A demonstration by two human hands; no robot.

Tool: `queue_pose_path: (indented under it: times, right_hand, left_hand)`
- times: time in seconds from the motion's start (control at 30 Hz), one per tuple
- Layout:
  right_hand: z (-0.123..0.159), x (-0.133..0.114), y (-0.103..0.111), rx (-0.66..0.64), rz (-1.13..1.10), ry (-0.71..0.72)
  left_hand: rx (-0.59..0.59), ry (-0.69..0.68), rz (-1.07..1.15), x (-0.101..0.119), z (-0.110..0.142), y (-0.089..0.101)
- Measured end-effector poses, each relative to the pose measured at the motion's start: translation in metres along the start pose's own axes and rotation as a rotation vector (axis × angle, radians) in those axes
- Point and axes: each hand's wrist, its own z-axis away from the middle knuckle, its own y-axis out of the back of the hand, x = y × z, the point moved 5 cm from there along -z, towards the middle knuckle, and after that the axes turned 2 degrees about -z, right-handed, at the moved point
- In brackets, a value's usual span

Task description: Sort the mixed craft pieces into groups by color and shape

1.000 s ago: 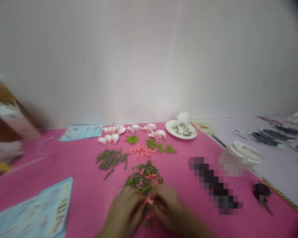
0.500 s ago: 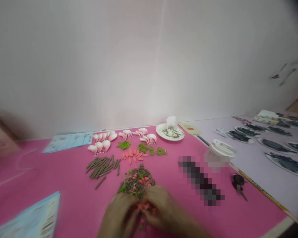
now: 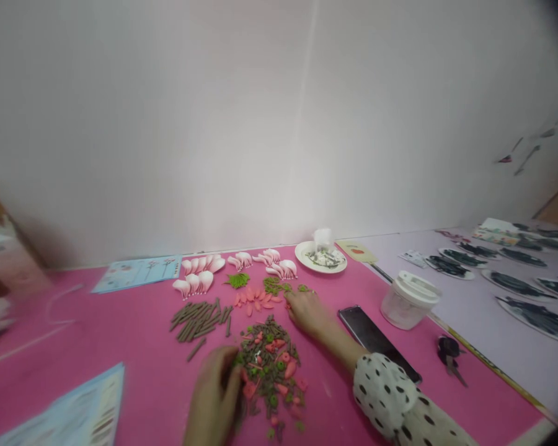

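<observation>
Pink table (image 3: 144,341) — loose, multicoloured pile (image 3: 272,362)

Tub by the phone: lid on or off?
On: the white lid sits over the top of the translucent tub, which stands upright. Whether it's latched, I can't tell.

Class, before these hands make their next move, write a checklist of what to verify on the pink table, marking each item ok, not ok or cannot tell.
1. Brown sticks grouped apart from the mixed pile: ok.
2. Mixed pile sorted by colour: not ok; brown, coral and green lie jumbled.
3. Phone clear of the pile: ok.
4. Lid on the tub: ok.
5. Piece in the right hand, beside the green rings: cannot tell.
6. Piece in the left hand: cannot tell.
</observation>
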Motion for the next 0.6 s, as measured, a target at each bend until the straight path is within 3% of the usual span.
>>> queue_pose_path:
  times: [0.07,0.13,0.4,0.6]
  right_hand:
    - [-0.002,0.001,-0.004,-0.015,-0.008,0.02]
    - [0.0,0.003,-0.005,-0.023,-0.027,0.053]
    - [0.015,0.018,-0.007,0.014,-0.077,0.11]
    - [0.015,0.022,-0.013,0.035,-0.101,0.031]
  left_hand:
    - [-0.05,0.142,0.126,-0.009,0.0,-0.005]
    - [-0.079,0.2,0.177,-0.013,0.001,-0.008]
    - [-0.033,0.116,0.107,-0.009,0.001,-0.009]
    - [-0.03,0.095,0.102,-0.008,0.0,-0.008]
